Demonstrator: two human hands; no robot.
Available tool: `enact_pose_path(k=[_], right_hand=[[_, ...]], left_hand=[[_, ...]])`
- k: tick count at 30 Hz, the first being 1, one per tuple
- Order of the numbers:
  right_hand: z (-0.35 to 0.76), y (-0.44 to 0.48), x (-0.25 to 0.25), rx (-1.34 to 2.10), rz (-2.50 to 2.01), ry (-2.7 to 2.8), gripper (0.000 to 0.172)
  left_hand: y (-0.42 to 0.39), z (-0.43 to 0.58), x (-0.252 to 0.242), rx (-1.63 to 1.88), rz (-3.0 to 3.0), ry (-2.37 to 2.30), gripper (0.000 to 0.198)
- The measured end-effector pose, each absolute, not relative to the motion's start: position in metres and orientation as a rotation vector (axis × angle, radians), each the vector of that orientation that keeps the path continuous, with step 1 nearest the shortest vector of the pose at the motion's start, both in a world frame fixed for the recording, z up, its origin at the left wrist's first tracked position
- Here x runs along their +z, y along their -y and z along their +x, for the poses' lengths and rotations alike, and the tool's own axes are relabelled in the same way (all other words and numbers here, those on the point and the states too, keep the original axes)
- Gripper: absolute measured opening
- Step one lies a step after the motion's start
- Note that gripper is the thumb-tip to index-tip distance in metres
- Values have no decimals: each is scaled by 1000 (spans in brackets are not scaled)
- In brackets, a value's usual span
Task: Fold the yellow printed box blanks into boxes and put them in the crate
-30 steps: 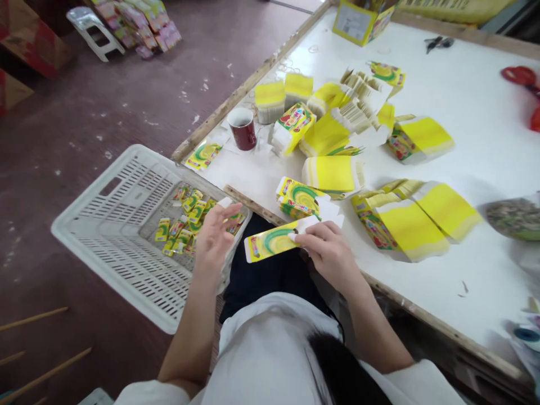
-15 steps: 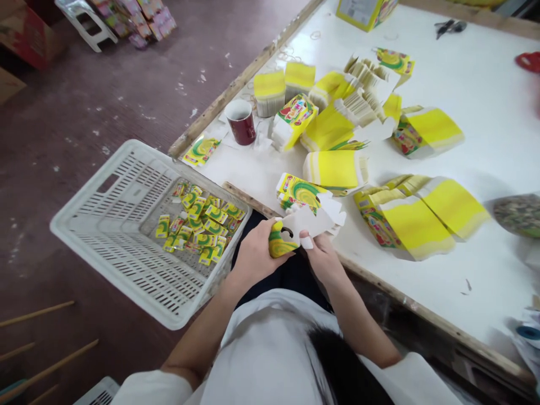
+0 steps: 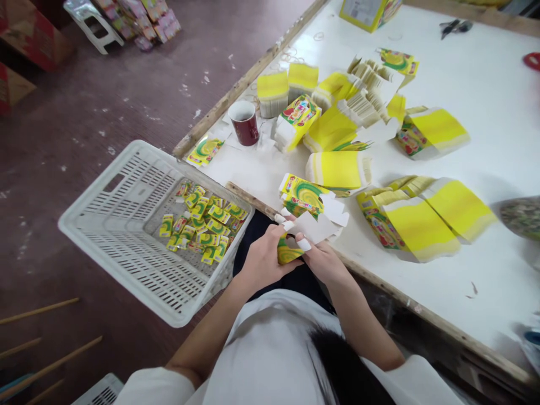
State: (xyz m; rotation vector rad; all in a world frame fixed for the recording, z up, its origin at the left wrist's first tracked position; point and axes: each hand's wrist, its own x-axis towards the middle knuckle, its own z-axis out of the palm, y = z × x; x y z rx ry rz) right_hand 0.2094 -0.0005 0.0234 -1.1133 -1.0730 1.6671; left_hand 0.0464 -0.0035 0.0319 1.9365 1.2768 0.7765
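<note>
A yellow and green cardboard box [image 3: 287, 254], its white inner side showing at one end, is between my hands at the table's edge. My left hand [image 3: 262, 256] is closed around its left side. With thumb and fingers, my right hand [image 3: 323, 260] grips the box's right end by the white card. White wrappings cover some fingertips of both hands. Just beyond, a pile of printed yellow cartons with white flaps [image 3: 301, 194] lies on the table. Parts of the held box are hidden by my fingers.
A white plastic crate [image 3: 113, 216] at the left holds several small yellow-green boxes [image 3: 198, 208]. On the white table [image 3: 464, 287] are stacks of flat yellow cartons [image 3: 426, 219], a dark red mug [image 3: 244, 126] and dark scissors [image 3: 455, 27].
The held box has tilted and shifted slightly right. My left-hand fingers have moved up onto its top edge, and my right thumb presses near its opening. The whole view has shifted slightly.
</note>
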Motion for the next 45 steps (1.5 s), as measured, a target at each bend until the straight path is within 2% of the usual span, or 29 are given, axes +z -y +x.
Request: enact_pose_path(k=[6, 11, 16, 21, 24, 29, 34, 38, 42, 45], right_hand=[[203, 2, 23, 1638, -1121, 1129, 64], [207, 4, 22, 1432, -1121, 1339, 66], [207, 13, 12, 1096, -1104, 1701, 56], [208, 10, -1, 875, -1138, 1736, 60], [216, 4, -2, 804, -1185, 1709, 61], [227, -3, 1, 816, -1167, 1943, 56], [240, -14, 7, 860, -1096, 2065, 33], [250, -19, 20, 964, -960, 2115, 25], [241, -12, 23, 985, -1017, 1992, 24], [228, -4, 18, 956, -1056, 1864, 41]], left_hand=[[6, 49, 28, 844, 1979, -1228, 60], [5, 46, 26, 714, 1982, -1284, 64], [0, 46, 21, 632, 1965, -1318, 75], [-2, 43, 21, 788, 2051, -1411, 73], [-4, 34, 24, 768, 2104, -1470, 64], [-6, 21, 27, 751, 2053, -1418, 56], [-8, 15, 33, 749, 2068, -1377, 56], [-10, 12, 38, 741, 2108, -1323, 55], [-10, 16, 39, 735, 2180, -1322, 54], [-8, 19, 40, 758, 2145, -1362, 55]])
